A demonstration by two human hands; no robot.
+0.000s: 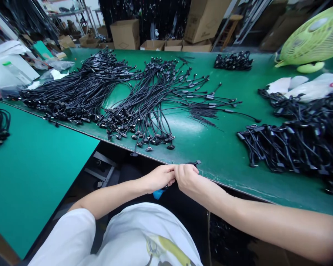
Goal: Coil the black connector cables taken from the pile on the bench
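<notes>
My left hand (158,177) and my right hand (186,176) meet at the near edge of the green table (219,155), fingers curled and touching each other. A small black connector end (196,162) sticks out just above my right hand; what the fingers grip is mostly hidden. Something blue (158,193) shows under my left hand. A fan of loose black cables (155,107) lies on the table just beyond the hands.
More black cable heaps lie at the left (72,92), the right (299,144) and the far side (233,61). A green fan (313,38), white bags (305,87), cardboard boxes (125,34) and a second green table (30,173) at the left surround the spot.
</notes>
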